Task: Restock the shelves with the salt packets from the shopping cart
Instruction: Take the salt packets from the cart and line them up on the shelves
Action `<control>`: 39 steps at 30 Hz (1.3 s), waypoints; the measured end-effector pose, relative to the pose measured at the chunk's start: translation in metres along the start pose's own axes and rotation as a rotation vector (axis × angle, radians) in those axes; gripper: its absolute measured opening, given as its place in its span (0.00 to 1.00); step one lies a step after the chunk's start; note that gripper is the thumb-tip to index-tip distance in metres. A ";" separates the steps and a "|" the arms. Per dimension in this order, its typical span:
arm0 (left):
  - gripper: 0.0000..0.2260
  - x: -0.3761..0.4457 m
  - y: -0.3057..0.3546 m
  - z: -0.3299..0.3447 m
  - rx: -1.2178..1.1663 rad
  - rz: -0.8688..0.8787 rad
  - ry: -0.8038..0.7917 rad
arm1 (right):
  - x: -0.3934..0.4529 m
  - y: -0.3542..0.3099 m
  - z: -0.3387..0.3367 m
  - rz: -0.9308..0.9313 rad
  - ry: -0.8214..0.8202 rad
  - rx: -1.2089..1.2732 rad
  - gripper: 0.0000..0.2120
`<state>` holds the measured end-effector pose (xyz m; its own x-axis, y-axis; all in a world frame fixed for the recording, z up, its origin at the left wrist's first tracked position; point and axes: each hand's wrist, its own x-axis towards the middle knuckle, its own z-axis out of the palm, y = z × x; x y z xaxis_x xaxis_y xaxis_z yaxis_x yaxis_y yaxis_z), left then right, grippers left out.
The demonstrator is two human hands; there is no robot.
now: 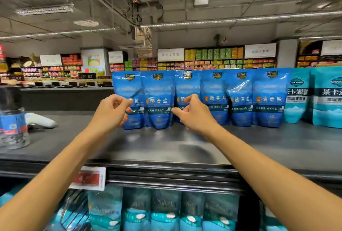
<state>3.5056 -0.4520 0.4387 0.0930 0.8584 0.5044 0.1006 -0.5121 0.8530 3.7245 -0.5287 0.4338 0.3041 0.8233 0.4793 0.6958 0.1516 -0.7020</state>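
Salt packets (200, 99): upright row on top shelf (166, 147), at 12 o'clock. Left hand (112, 110), right hand (192, 113): apart, fingers loosely curled, gripping nothing, just before packets. Probably soft, dense, glossy, slippery pouches. Grip at both side edges.

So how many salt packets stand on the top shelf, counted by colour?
Dark blue salt packets: 6
Teal salt packets: 2, the right one cut by the frame edge
Total: 8
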 end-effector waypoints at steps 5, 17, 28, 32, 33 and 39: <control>0.07 -0.075 0.035 0.065 -0.226 0.082 -0.243 | -0.085 0.009 -0.055 -0.101 0.074 0.368 0.11; 0.05 -0.270 0.091 0.284 -0.575 0.083 -0.856 | -0.325 0.124 -0.215 0.147 0.638 0.230 0.04; 0.06 -0.526 0.096 0.462 -0.483 -0.103 -1.555 | -0.596 0.193 -0.315 0.637 1.255 0.009 0.05; 0.04 -0.635 0.080 0.499 -0.306 -0.165 -1.840 | -0.704 0.226 -0.315 0.870 1.479 0.108 0.02; 0.05 -0.663 0.071 0.506 -0.268 -0.199 -1.890 | -0.731 0.238 -0.312 0.930 1.533 0.129 0.02; 0.09 -0.828 -0.011 0.546 0.133 -0.337 -2.031 | -0.860 0.333 -0.272 1.315 1.651 0.245 0.06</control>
<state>3.9684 -1.1721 -0.0618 0.7769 -0.3027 -0.5521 0.3919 -0.4539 0.8002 3.8715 -1.3350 -0.0695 0.6667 -0.6175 -0.4175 -0.3851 0.1943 -0.9022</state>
